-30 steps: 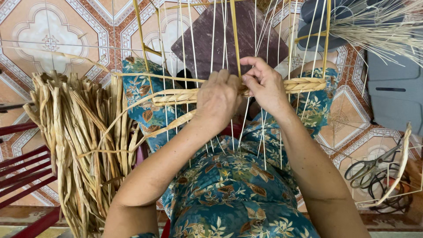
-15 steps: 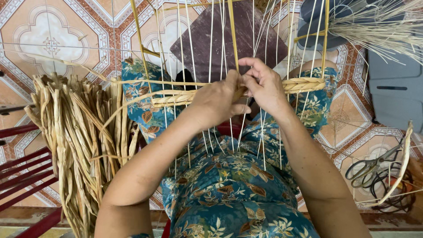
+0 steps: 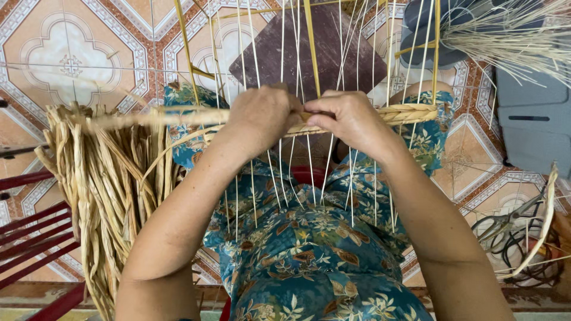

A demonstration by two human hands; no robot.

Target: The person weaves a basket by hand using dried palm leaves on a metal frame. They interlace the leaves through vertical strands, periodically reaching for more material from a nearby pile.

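A frame of thin pale upright strands [image 3: 285, 53] stands over my lap, with a braided straw row [image 3: 410, 113] woven across it. My left hand [image 3: 262, 119] pinches loose straw strips [image 3: 148, 119] that trail off to the left. My right hand [image 3: 351, 119] grips the woven row at the middle, thumb touching my left hand's fingers. Both hands sit close together among the strands.
A thick bundle of dried straw [image 3: 101, 190] hangs at the left beside red bars [image 3: 35, 238]. Scissors [image 3: 505, 223] lie on the tiled floor at the right. A dark board [image 3: 327, 47] lies ahead, a grey box [image 3: 535, 119] and thin fibres [image 3: 511, 35] at the upper right.
My left hand has shifted slightly right toward the right hand, pulling the loose straw strips taut and more level. The right hand stays on the woven row.
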